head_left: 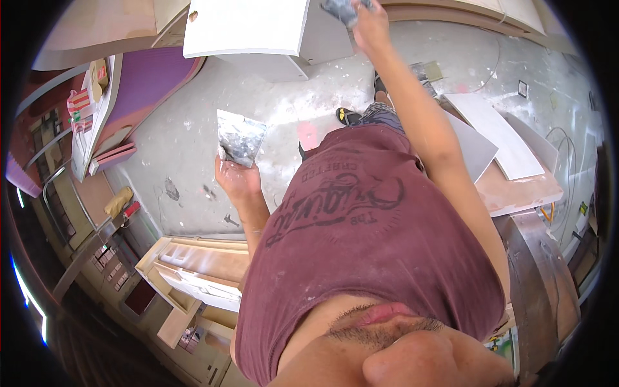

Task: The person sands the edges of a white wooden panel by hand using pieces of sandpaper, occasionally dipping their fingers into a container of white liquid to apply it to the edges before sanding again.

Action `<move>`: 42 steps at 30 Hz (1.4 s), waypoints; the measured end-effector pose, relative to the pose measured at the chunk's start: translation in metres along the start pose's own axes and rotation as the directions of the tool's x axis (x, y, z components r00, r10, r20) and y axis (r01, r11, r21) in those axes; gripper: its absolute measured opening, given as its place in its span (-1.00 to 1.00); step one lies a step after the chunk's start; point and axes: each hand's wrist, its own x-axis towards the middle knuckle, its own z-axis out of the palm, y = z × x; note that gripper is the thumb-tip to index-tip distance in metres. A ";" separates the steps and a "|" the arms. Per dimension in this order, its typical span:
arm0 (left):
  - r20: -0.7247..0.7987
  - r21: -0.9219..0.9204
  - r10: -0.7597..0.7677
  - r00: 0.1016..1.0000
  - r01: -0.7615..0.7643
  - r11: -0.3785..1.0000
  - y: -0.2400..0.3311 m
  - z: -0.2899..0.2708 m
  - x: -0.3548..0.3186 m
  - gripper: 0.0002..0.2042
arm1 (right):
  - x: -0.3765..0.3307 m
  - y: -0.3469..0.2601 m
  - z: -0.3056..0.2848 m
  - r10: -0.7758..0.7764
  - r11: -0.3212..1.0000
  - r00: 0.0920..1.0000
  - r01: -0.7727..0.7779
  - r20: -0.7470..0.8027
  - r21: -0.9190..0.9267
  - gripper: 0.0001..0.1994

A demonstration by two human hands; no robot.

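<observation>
My left hand [237,182] grips the lower edge of a flat, squarish plate [244,137] smeared with white and grey paste, its thumb over the near edge. Stretched far forward, my right hand [373,31] is closed round a smeared blue-grey flat tool [340,10]; its exact kind is not clear, and the top rim cuts it off. That tool is beside a white box-like furniture piece [248,27] with a round hole near its far left corner. Whether the tool touches the piece's surface, I cannot tell.
White boards [495,134] lie on a stack at the right. A purple curved panel [143,84] stands at the left, and an open wooden cabinet frame [169,248] is at the lower left. The grey floor [187,155] is spattered with white and pink.
</observation>
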 end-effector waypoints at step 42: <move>0.480 -0.235 -0.185 0.858 0.329 0.915 -0.054 0.061 -0.013 -0.73 | -0.129 -0.134 0.081 0.527 0.817 0.681 -0.571 0.509 -0.081 -0.55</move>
